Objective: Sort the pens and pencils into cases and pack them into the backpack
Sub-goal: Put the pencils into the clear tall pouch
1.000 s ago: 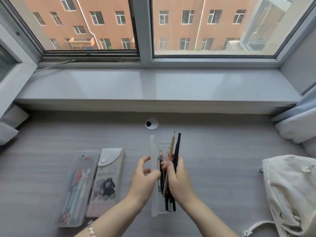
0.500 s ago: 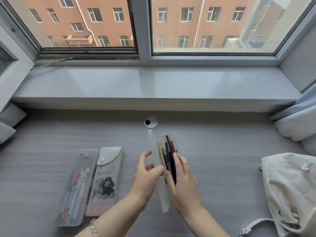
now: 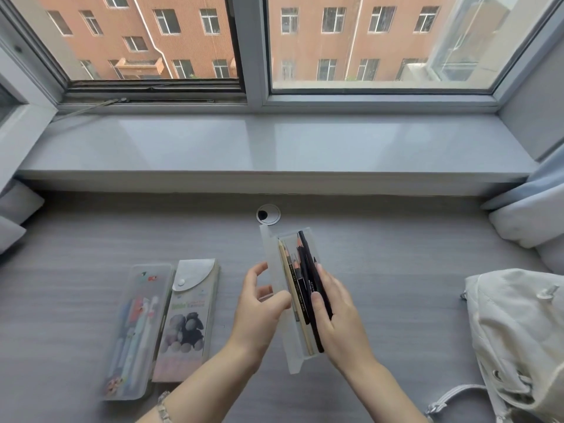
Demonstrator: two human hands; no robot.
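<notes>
My right fingers (image 3: 327, 277) lie almost straight along the pencils (image 3: 295, 279). The thumb presses them from the 9 o'clock side, so the right hand (image 3: 337, 322) pinches the bundle. The palm hides the lower part of the dark pencils, so I cannot count them exactly. The left hand (image 3: 258, 309) is half open. Its thumb and one finger pinch the raised lid of the clear case (image 3: 293, 363), and I see that finger only dimly through the plastic. The pencils rest inside this case, points toward 12 o'clock. The case lies on the desk (image 3: 396, 285), and I cannot tell if its near end is lifted.

At 9 o'clock from my hands a pen case (image 3: 135, 331) lies closed. The pens inside are blurred by its cover. A flap case (image 3: 190, 309) touches it on the right. At 3 o'clock, well apart, lies the backpack (image 3: 515, 331), cut off by the frame edge. Its opening is not visible to me.
</notes>
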